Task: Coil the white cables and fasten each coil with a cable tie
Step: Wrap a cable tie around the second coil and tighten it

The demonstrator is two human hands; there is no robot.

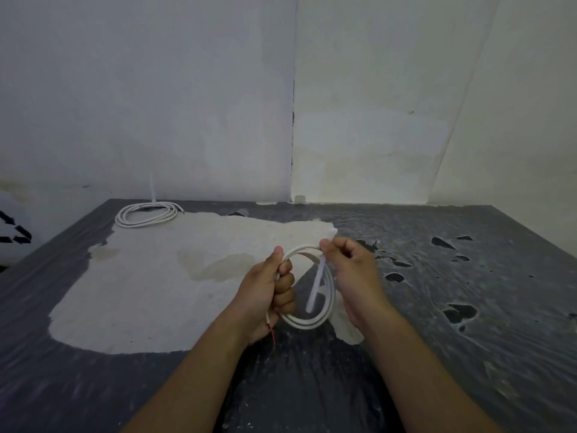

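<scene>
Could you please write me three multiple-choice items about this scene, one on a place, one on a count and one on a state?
1. Where does the finished coil lie?
A. at the far left of the table, near the wall
B. at the near right edge
C. on the floor

2. How many cable coils are in view?
A. one
B. two
C. four

3. What is the left hand doing?
A. resting flat on the table
B. hanging idle
C. gripping the coil in hand

Answers:
1 A, it sits on the table close to the back wall.
2 B, one lies on the table and one is held.
3 C, its fingers curl round the loops, while the right hand pinches a cable tie at the coil's top.
</scene>
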